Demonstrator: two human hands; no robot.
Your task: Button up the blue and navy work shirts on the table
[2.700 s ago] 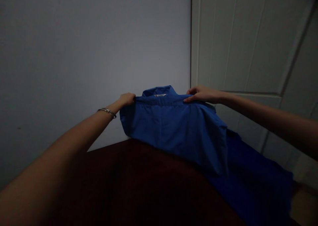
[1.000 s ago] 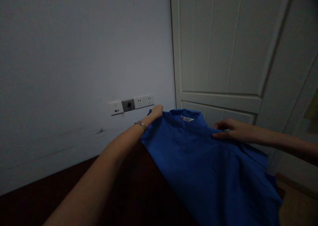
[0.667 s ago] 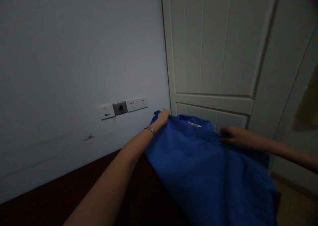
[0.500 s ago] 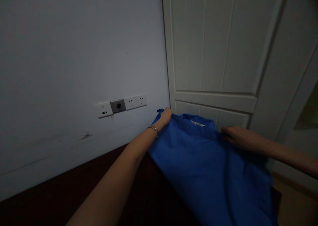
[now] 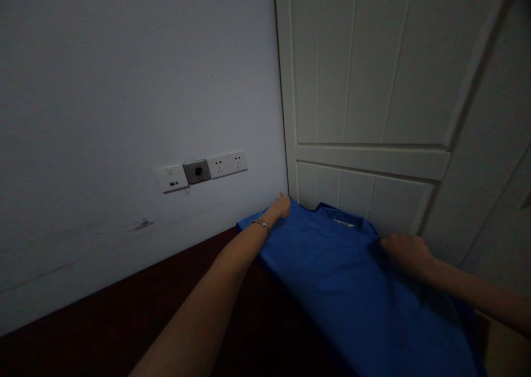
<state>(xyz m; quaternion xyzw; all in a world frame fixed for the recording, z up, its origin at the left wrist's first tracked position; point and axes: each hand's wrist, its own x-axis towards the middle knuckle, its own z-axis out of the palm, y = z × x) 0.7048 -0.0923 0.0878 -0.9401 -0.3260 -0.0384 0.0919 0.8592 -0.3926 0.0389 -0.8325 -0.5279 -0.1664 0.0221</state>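
A blue shirt (image 5: pixel 332 272) with a collar and a white neck label lies spread over a dark red surface (image 5: pixel 166 305), its collar toward the white panelled door. At its far left shoulder, my left hand (image 5: pixel 281 206) has its fingers closed on the cloth; a silver bracelet circles that wrist. My right hand (image 5: pixel 406 251) grips the other shoulder, to the right of the collar, with its fingers bent around the fabric. One sleeve spreads out flat to the left of my left hand. The right sleeve is mostly hidden beneath my right forearm.
A pale wall (image 5: pixel 124 89) with scuff marks rises on the left and holds a row of sockets (image 5: pixel 227 165) and a grey switch plate (image 5: pixel 196 171). The white door (image 5: pixel 352 89) stands behind the shirt. Floor shows at the lower right.
Both hands have lowered the shirt, and it now lies flatter on the surface. Its left sleeve has spread out toward the wall. The view has shifted slightly.
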